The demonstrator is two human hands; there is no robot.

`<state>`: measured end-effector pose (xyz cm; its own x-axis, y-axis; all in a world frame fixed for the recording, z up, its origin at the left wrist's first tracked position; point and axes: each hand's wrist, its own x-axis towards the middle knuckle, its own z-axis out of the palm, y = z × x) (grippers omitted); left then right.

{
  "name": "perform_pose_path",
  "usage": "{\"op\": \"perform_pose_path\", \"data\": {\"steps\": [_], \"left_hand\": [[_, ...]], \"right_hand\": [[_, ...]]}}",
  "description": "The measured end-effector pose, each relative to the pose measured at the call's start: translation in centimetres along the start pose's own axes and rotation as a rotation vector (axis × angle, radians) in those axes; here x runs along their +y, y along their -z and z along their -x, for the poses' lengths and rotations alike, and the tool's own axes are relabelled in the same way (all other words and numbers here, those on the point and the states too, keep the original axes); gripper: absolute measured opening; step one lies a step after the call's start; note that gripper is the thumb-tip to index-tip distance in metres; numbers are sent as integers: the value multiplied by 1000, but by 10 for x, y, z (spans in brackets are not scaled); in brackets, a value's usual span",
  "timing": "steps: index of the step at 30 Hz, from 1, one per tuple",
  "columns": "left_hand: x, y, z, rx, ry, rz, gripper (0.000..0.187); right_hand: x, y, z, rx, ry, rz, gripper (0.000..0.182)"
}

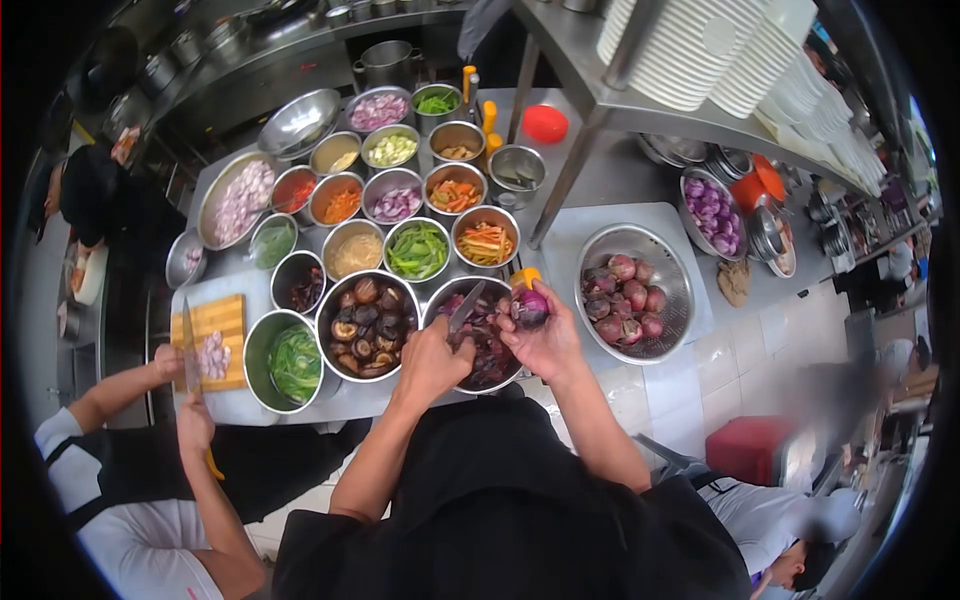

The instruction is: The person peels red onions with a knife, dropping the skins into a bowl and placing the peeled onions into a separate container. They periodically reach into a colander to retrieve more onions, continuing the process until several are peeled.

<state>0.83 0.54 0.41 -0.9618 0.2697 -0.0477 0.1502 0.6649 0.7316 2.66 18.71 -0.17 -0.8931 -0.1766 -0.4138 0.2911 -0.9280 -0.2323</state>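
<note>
My left hand (pixel 435 358) is closed around the handle of a small knife (pixel 466 308), its blade pointing up and away from me. In my right hand (pixel 545 340) is a red onion (pixel 529 309), gripped by the fingers and thumb. Both hands are over a metal bowl (pixel 497 378) that contains dark red onion skins. To the right, a perforated colander (pixel 683 305) holds several unpeeled red onions (pixel 628 297). Left of my hands stands a pot of brown mushrooms (pixel 365 325). A yellow-orange object (pixel 525 278) lies just beyond the onion, partly hidden.
Several metal containers of cut vegetables (pixel 415 250) crowd the counter ahead. At left, a co-worker's hands (pixel 194 420) hold a large knife (pixel 190 345) over a wooden board (pixel 222 325). A shelf with stacked white dishes (pixel 680 50) overhangs the right. A bowl of purple onions (pixel 712 215) stands beneath.
</note>
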Motion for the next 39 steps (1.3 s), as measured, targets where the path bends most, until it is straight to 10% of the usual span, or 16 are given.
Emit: {"op": "perform_pose_path", "data": {"steps": [22,39], "left_hand": [[22,-6,8,-106,-123,295,63],[23,-5,5,-69,-190,428,47]], "right_hand": [[23,-16,1,64,16,94,28],[41,-21,3,78,292,417,34]]}}
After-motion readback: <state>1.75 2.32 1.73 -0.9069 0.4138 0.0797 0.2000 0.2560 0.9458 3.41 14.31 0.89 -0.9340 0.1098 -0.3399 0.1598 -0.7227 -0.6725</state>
